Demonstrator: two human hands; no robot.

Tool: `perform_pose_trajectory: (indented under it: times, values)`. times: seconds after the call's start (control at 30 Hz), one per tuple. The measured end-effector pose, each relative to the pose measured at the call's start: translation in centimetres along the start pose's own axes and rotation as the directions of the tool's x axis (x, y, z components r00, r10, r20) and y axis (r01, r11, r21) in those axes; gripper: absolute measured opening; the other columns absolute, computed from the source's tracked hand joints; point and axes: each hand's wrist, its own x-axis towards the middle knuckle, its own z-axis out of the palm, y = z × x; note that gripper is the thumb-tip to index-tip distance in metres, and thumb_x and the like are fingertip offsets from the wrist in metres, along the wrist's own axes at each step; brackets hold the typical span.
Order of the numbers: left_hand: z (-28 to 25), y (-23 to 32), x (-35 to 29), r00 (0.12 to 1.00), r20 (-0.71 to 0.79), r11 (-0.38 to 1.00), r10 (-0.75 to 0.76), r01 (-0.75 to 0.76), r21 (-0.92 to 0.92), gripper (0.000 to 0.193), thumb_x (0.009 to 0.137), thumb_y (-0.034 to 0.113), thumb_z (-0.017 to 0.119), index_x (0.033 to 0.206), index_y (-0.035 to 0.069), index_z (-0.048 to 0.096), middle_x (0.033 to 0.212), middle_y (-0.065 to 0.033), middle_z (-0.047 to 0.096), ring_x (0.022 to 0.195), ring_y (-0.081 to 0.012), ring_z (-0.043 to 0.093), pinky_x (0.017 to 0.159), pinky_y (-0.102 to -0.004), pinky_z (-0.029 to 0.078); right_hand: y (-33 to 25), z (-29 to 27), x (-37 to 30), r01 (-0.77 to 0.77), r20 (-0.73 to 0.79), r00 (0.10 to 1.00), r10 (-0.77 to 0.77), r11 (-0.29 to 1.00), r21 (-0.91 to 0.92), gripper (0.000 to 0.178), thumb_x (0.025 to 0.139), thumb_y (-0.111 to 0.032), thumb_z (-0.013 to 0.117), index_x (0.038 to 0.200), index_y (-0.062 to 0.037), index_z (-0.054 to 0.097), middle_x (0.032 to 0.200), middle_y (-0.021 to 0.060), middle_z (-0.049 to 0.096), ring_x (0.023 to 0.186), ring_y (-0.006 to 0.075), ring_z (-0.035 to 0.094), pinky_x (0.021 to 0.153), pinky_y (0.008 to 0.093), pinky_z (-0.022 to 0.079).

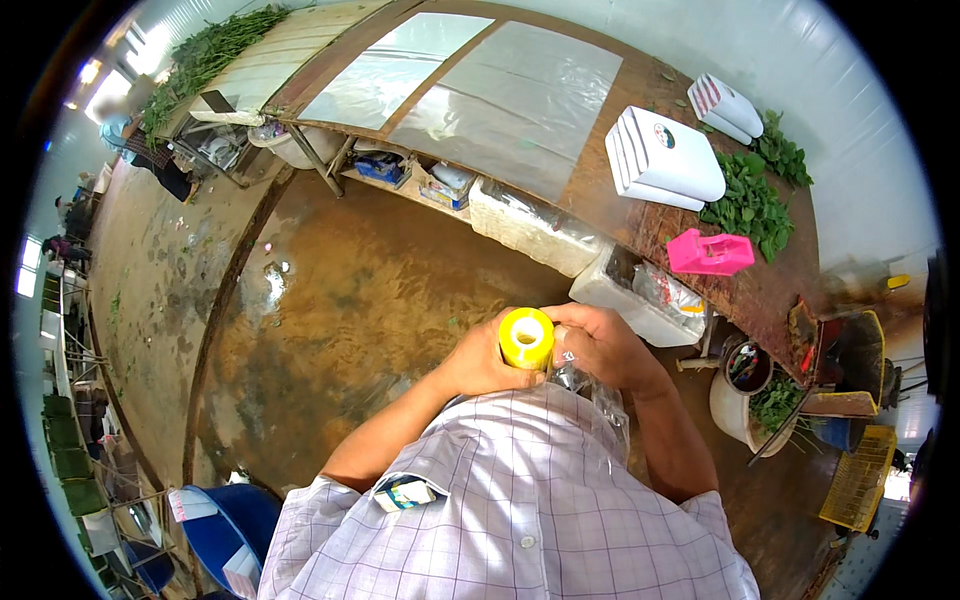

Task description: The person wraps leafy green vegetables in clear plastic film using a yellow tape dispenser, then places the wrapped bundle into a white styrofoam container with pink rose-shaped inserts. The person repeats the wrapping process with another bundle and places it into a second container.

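Observation:
In front of my shirt, my left hand (482, 358) is wrapped round a roll of yellow tape (537, 352), its hollow core facing up. My right hand (603, 345) is close against the roll's right side, fingers curled in a pinch. Crumpled clear plastic film (610, 408) hangs below those fingers, beside my shirt. Where the film meets the fingertips is partly hidden. On the near right part of the brown table (650, 222) stands a bright pink tape dispenser (710, 253).
Stacked white packages (665, 160) and leafy greens (748, 205) sit on the table beside flat clear plastic sheets (510, 95). Foam boxes (530, 228) fill the shelf below. A white bucket (735, 415) stands right, a blue tub (235, 525) lower left. Another person (150, 150) is far left.

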Motion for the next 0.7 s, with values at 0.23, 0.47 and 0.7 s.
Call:
perform_pose_trajectory:
  times: [0.23,0.47,0.7]
  values:
    - [-0.1,0.6,0.7,0.992,0.023,0.939,-0.121,0.122,-0.322,0.037,0.075,0.027,0.076,0.101,0.005,0.061,0.088,-0.003,0.063,0.077,-0.012,0.057,0.071,-0.0273,0.048,0.5,0.2,0.3,0.01,-0.152,0.988,0.016,0.986,0.167,0.031,0.089,-0.004,0.049,0.118,0.0039,0.055,0.079,0.0035,0.062,0.071,0.0058,0.054,0.064,0.0216,0.044]
    - [0.0,0.2,1.0,0.978,0.0,0.888,-0.208,0.189,-0.42,0.042,0.079,0.041,0.073,0.099,0.006,0.061,0.07,0.0011,0.058,0.043,-0.0044,0.042,0.037,-0.0202,0.032,0.5,0.1,0.2,0.191,-0.202,0.966,-0.159,0.971,0.147,0.032,0.092,-0.007,0.058,0.123,0.002,0.053,0.072,-0.0016,0.054,0.066,0.003,0.047,0.059,0.0189,0.039]
    - [0.8,0.3,1.8,0.977,0.085,0.89,-0.196,0.213,-0.403,0.049,0.079,0.041,0.074,0.109,0.006,0.057,0.083,-0.0004,0.061,0.064,-0.0072,0.054,0.055,-0.0226,0.045,0.8,-1.2,0.6,0.253,-0.102,0.963,-0.251,0.967,0.009,0.035,0.092,-0.009,0.061,0.124,-0.0002,0.053,0.07,-0.0022,0.051,0.064,0.0031,0.044,0.055,0.0208,0.039]
